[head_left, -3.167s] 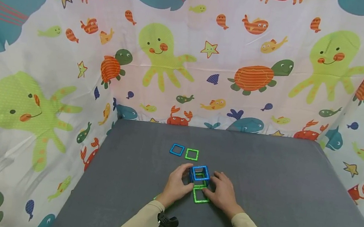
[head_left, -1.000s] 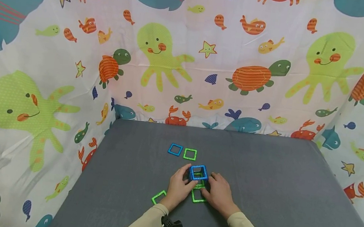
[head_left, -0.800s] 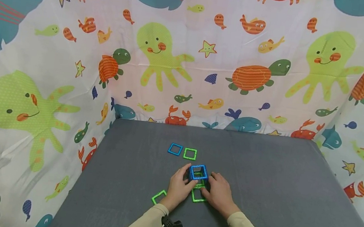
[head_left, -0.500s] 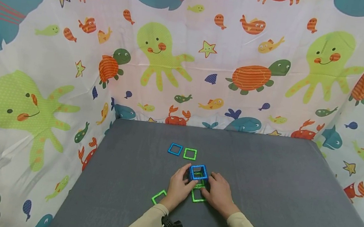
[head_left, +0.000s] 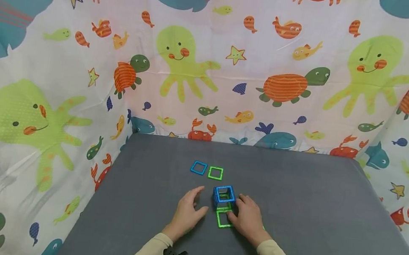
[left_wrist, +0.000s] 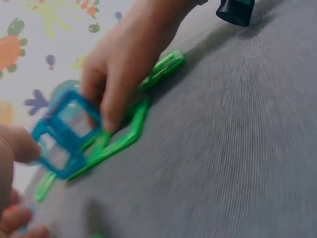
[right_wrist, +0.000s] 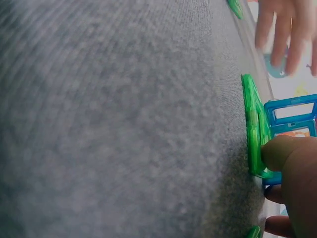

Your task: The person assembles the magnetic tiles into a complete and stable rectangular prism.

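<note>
left fingers (head_left: 194, 192) spread; right fingers (head_left: 244, 199) grip blue cube (head_left: 225, 201); green piece (left_wrist: 166, 68) clearer from left wrist than head.

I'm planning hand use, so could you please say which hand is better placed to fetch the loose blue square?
Probably the left hand: it holds nothing and is nearer the loose blue square, while the right hand has its thumb on the flat green square by the blue cube.

On the grey tabletop (head_left: 313, 209), the left hand (head_left: 186, 215) is apart from the blue frame box (head_left: 224, 201), fingers spread from the thumb, while the right hand (head_left: 248, 219) is at its right side, thumb at a flat green square (head_left: 219, 219), with a blue square (head_left: 193, 166) and second green square (head_left: 215, 178) farther back.
</note>
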`<state>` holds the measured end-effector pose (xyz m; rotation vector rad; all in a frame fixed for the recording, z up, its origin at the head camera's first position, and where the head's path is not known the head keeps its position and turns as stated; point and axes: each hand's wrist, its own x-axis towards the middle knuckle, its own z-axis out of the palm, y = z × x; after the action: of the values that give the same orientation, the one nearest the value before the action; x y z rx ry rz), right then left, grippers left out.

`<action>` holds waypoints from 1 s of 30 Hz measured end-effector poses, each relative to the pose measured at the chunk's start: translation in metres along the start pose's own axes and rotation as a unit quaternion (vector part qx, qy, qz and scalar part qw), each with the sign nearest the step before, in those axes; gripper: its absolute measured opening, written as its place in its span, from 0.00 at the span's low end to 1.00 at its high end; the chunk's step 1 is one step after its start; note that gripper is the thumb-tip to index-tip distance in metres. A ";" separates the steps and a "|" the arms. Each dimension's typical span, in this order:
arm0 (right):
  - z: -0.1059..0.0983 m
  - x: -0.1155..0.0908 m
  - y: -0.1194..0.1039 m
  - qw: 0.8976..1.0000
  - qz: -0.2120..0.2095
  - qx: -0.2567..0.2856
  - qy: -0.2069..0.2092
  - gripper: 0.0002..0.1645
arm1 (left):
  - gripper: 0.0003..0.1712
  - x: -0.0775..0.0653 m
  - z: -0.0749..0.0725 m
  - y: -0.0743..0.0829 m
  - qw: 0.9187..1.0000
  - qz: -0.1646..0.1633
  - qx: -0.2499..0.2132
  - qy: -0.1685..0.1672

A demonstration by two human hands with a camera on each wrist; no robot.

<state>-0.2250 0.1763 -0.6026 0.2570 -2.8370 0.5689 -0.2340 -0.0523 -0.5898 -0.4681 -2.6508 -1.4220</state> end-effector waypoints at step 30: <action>-0.004 -0.026 -0.010 0.999 0.004 0.024 -0.029 0.30 | 0.26 -0.032 -0.031 0.004 0.959 -0.033 0.266 -0.092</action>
<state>-0.1971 0.1721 -0.6023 0.2744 -2.8846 0.6417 -0.2047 -0.0831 -0.5765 -0.4702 -3.0548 -0.6441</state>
